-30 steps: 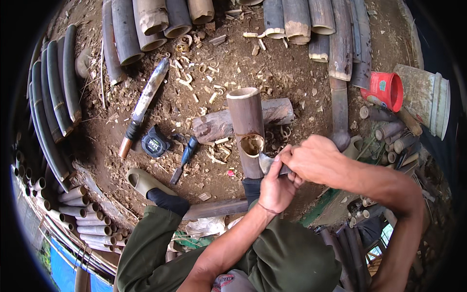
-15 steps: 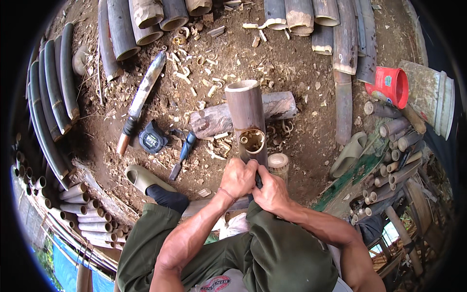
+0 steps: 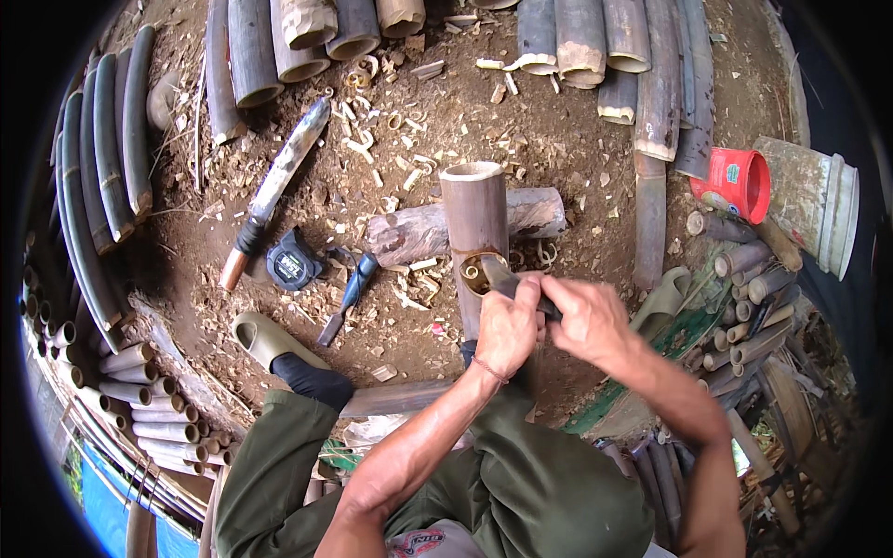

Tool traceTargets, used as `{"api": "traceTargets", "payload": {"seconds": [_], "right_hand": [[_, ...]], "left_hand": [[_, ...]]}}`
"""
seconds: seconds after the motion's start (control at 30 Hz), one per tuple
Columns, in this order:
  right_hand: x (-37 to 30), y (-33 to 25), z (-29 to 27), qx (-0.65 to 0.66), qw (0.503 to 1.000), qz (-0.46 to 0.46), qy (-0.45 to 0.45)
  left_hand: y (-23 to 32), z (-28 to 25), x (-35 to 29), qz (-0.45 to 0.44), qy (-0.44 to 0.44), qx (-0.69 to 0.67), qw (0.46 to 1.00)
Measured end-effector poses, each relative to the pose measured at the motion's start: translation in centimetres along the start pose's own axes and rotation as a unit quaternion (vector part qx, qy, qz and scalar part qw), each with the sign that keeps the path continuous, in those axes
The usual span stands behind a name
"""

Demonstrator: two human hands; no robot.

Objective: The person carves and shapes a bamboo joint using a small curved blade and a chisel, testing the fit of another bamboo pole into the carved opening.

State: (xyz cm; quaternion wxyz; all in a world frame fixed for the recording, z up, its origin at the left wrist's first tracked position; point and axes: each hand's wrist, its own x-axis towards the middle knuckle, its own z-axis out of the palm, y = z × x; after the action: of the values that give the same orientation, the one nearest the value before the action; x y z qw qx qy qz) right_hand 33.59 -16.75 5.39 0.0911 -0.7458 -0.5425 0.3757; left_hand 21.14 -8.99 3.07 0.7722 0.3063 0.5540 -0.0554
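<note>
Your left hand (image 3: 512, 321) is wrapped round a knife (image 3: 499, 276) near its blade, and your right hand (image 3: 593, 316) grips farther back. Half a second ago both were bunched below the hole; they've since shifted up and right, so the blade now reaches into the hole in the bamboo tube (image 3: 475, 205), just ahead of your left hand. A curled shaving (image 3: 471, 272) sits there. Beyond, a log (image 3: 409, 234) lies crosswise. Left of your hands, a tape measure (image 3: 293, 260) bears printing; far right, a red bucket (image 3: 714, 177) carries a small label.
</note>
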Motion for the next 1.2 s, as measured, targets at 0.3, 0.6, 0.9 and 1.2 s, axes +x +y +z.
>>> {"api": "traceTargets", "payload": {"seconds": [0.3, 0.6, 0.9, 1.2], "right_hand": [[8.5, -5.3, -5.9, -0.252, 0.915, -0.178, -0.259], [12.4, -6.3, -5.4, -0.386, 0.859, -0.249, -0.226], [-2.2, -4.7, 1.1, 0.340, 0.917, 0.209, 0.005], [5.0, -9.4, 7.1, 0.562, 0.746, 0.322, -0.153]], "left_hand": [[-0.5, -1.1, 0.0, -0.012, -0.125, -0.501, 0.856], [-2.0, -2.4, 1.1, 0.012, -0.217, -0.517, 0.828], [-6.4, -5.5, -7.1, 0.247, -0.201, 0.272, 0.908], [-4.4, -15.4, -5.1, 0.140, 0.043, 0.368, 0.918]]}}
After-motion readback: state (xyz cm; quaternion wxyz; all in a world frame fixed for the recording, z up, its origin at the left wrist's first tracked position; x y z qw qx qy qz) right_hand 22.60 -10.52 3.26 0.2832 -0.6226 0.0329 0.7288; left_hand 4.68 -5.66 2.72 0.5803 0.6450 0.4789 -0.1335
